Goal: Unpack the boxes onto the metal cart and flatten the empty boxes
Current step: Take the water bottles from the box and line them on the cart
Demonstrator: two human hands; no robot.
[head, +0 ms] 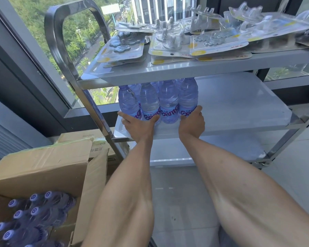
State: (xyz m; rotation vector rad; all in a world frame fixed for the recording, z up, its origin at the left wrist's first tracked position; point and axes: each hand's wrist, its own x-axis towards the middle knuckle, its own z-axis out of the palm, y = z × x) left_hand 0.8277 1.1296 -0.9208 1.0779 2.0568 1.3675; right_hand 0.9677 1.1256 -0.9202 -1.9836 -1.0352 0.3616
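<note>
Both bare forearms reach forward from the bottom of the view toward the metal cart (168, 72), which stands against a window (75, 32). On the cart's middle shelf (239, 107), at its left front, sits a shrink-wrapped pack of water bottles (159, 102) with violet-tinted plastic and purple lettering on the labels. The left hand (137, 124) is on the pack's lower left, its fingers spread flat along the bottom of the bottles and its thumb laid against the front. The right hand (192, 122) presses the pack's lower right corner, fingers fairly straight and wrapping round the outermost bottle's base. How firm either hold is cannot be told.

Blister packs of hooks (194, 40) on yellow-marked cards cover the top shelf (185, 68), overlapping one another. The bottom shelf (203, 148) shows below, above a pale floor (177, 193).

At lower left an open cardboard box (39, 168) stands beside the cart's upright, its flap raised; inside it lies another pack of bottles (30, 221), their purple caps facing the camera. A second cardboard box (96, 141) sits just behind it.
</note>
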